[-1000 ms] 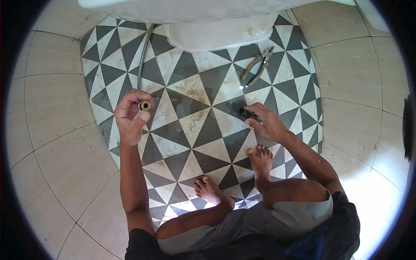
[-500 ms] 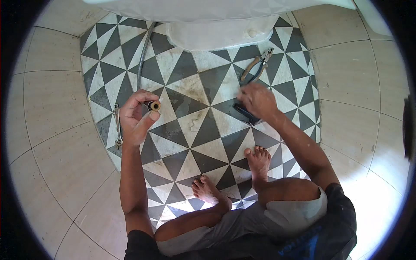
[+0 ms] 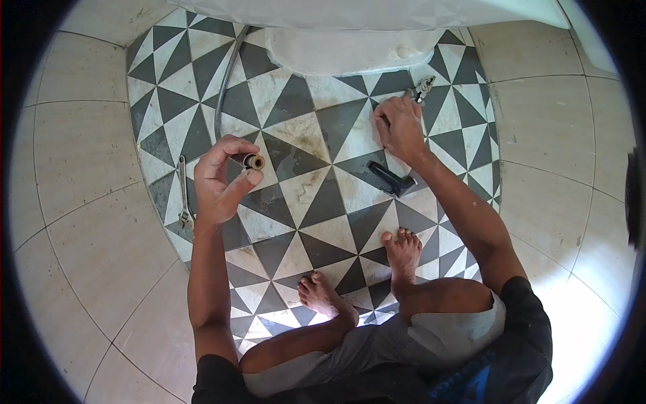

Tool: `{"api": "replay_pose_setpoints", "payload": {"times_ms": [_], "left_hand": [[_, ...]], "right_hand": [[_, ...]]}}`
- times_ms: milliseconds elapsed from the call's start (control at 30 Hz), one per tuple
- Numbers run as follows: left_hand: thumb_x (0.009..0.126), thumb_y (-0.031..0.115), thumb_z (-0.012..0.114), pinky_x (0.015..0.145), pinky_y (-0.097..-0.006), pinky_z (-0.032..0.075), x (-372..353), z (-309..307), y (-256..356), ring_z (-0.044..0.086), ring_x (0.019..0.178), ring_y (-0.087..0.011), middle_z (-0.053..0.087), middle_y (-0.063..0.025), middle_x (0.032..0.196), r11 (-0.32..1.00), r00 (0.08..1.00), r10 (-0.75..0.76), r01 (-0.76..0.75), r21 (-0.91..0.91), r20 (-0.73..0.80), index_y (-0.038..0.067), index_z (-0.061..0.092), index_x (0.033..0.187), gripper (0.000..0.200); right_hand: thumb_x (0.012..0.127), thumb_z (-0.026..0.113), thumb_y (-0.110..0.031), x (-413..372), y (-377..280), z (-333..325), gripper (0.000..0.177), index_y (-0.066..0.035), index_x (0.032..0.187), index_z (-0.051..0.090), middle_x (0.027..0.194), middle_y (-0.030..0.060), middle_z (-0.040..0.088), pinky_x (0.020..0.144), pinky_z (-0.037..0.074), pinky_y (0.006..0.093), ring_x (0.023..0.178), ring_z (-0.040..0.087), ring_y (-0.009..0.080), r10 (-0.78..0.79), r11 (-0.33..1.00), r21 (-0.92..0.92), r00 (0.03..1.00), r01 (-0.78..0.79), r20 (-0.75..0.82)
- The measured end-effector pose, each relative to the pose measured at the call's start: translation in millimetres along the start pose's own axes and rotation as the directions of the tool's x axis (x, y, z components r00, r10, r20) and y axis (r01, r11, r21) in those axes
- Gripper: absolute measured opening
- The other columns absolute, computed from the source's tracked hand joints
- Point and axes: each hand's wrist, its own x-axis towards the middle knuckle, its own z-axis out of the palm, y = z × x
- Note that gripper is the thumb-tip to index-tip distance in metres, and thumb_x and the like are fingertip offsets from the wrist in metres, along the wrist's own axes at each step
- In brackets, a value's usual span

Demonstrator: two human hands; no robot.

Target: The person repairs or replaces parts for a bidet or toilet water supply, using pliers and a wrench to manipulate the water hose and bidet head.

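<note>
In the head view my left hand [image 3: 222,178] is closed around the end of a grey flexible hose [image 3: 227,84], thumb and fingers pinching it. The brass-coloured round fitting [image 3: 254,161] at its tip points out to the right between thumb and fingertips. My right hand [image 3: 402,128] lies over the handles of a pair of pliers [image 3: 422,89], fingers curled down around them. Only the metal jaws stick out beyond the knuckles; the handles are hidden. Just below this hand, a black elongated object [image 3: 390,179] with a wider end rests on the tiles.
An adjustable wrench [image 3: 183,192] lies on the patterned floor [image 3: 296,195] left of my left hand. The white toilet base [image 3: 350,54] stands ahead, its bowl overhanging at the top. Beige tiled walls [image 3: 81,155] close in on both sides. My bare feet [image 3: 404,252] are below.
My right hand has moved up from beside the black object onto the pliers' handles, leaving the black object on the floor. My left hand keeps its hold on the hose end.
</note>
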Motion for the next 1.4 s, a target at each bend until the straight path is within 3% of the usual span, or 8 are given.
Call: {"api": "replay_pose_setpoints", "payload": {"times_ms": [33,67,100,133,200,633,933,1400], "left_hand": [[0.081,0.029,0.082,0.087,-0.0315,0.045,0,0,1,0.060,0.093,-0.0180,0.064,-0.0079,0.099,1.000,1.000,-0.008,0.008,0.004,0.013,0.000,0.065,0.107,0.043],[0.081,0.028,0.082,0.087,-0.0319,0.045,1,1,2,0.060,0.093,-0.0181,0.064,-0.0080,0.099,1.000,1.000,-0.017,0.017,0.008,0.024,0.000,0.065,0.107,0.042],[0.081,0.028,0.082,0.087,-0.0319,0.045,1,1,3,0.060,0.093,-0.0181,0.064,-0.0080,0.099,1.000,1.000,-0.020,0.020,0.006,0.018,0.000,0.065,0.107,0.042],[0.081,0.027,0.083,0.087,-0.0320,0.045,1,1,3,0.060,0.093,-0.0180,0.065,-0.0081,0.100,1.000,1.000,-0.012,0.011,0.017,0.028,0.000,0.065,0.107,0.042],[0.081,0.026,0.083,0.087,-0.0320,0.046,2,4,3,0.060,0.094,-0.0179,0.065,-0.0082,0.100,1.000,0.999,-0.006,0.005,0.026,0.037,0.000,0.065,0.107,0.041],[0.070,0.008,0.090,0.092,-0.0355,0.048,13,36,20,0.064,0.102,-0.0230,0.069,-0.0124,0.110,0.993,0.980,0.081,-0.064,-0.096,0.180,-0.002,0.068,0.112,0.049],[0.074,0.001,0.085,0.091,-0.0332,0.052,8,40,34,0.066,0.103,-0.0202,0.070,-0.0122,0.112,0.956,0.987,0.081,-0.037,-0.291,0.141,-0.002,0.069,0.117,0.046],[0.074,0.010,0.087,0.084,-0.0316,0.051,-3,30,42,0.065,0.095,-0.0197,0.072,-0.0127,0.110,0.980,0.994,0.095,-0.082,-0.184,0.063,-0.001,0.072,0.120,0.049]], "right_hand": [[0.089,0.070,-0.013,-3,0,-1,0.012,-0.007,0.098,0.065,0.098,0.0050,0.064,0.094,0.043,0.0425,0.100,0.060,0.0237,-0.003,1.000,0.000,1.000,0.003,0.001],[0.092,0.069,-0.013,-8,0,-3,0.014,-0.005,0.103,0.065,0.099,0.0043,0.066,0.089,0.047,0.0369,0.097,0.061,0.0189,0.182,0.839,0.488,0.970,-0.240,0.163],[0.096,0.069,-0.014,-13,-2,-4,0.016,-0.004,0.107,0.065,0.100,0.0036,0.067,0.085,0.050,0.0313,0.093,0.063,0.0140,0.249,0.409,0.786,0.886,-0.463,0.392],[0.096,0.069,-0.014,-13,-12,-15,0.016,-0.004,0.107,0.065,0.100,0.0036,0.067,0.085,0.050,0.0313,0.093,0.063,0.0140,0.245,0.411,0.784,0.885,-0.465,0.396],[0.100,0.066,-0.013,-12,-34,-43,0.017,-0.001,0.112,0.063,0.099,0.0020,0.069,0.077,0.050,0.0220,0.088,0.063,0.0076,0.216,0.052,0.870,0.856,-0.490,0.469],[0.098,0.067,-0.005,13,-125,-125,0.020,0.000,0.117,0.066,0.105,0.0049,0.070,0.086,0.051,0.0243,0.098,0.064,0.0086,0.016,0.180,0.948,0.965,-0.262,0.263],[0.096,0.065,-0.001,19,-149,-115,0.020,0.002,0.117,0.066,0.106,0.0099,0.067,0.083,0.055,0.0265,0.097,0.067,0.0123,-0.095,0.219,0.974,0.992,-0.062,0.085],[0.094,0.066,-0.001,28,-168,-130,0.017,0.000,0.111,0.067,0.096,0.0099,0.066,0.075,0.054,0.0284,0.085,0.068,0.0155,-0.151,0.324,0.943,0.988,0.078,-0.030]]}}
